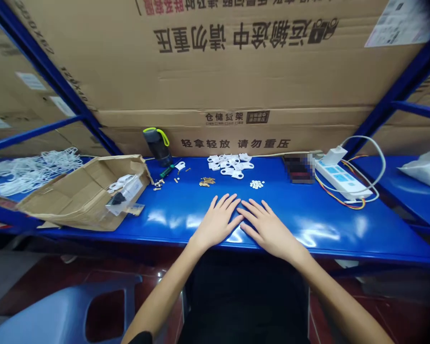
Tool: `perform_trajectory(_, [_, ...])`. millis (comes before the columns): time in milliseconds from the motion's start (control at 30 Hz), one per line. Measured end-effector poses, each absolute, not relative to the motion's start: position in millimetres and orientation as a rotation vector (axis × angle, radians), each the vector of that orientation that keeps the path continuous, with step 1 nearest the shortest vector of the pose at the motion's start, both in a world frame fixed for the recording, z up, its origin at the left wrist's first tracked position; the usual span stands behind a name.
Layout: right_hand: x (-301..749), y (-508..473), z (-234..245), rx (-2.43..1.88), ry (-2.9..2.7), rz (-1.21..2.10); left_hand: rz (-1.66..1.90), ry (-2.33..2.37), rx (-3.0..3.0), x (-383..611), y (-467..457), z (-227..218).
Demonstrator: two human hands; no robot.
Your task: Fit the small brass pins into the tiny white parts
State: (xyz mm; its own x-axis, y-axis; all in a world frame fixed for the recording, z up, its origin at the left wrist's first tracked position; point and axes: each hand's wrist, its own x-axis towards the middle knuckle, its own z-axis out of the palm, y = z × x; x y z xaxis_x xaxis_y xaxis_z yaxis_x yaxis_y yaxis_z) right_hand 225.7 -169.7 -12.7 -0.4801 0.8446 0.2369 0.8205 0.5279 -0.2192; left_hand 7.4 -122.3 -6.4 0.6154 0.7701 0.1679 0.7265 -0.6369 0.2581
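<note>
from my remote seat i see the left hand [218, 223] and the right hand [268, 230] lying flat on the blue bench [318, 243], palms down, fingers loosely spread, fingertips almost meeting in the middle. both are open and holding nothing. the nearest things sit just ahead of the fingers: a pile of white plastic tabs [230, 165], a little heap of small white discs [257, 184] and a heap of brass bits [208, 181]. i can't make out their exact shape from here. they look sorted by kind, probably so each sort can be reached without picking through a mixed pile. further left are a few loose brass pieces [158, 184] and a green-handled screwdriver [166, 171], beside a dark water bottle [157, 147]. a torn cardboard box [71, 203] holds a clear bag [124, 197], with white cord [32, 167] bundled behind it. on the right, a power strip [344, 179] sits off to the side, likely keeping its wires away from the small parts. a blurred object [298, 168] stands beside it.
</note>
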Motion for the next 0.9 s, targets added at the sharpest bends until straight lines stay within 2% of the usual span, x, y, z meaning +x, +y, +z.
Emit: perform_trajectory(900, [222, -157, -5, -1.359, -2.517, 0.07, 0.403, 1.244, 2.662, 8, -119, -9])
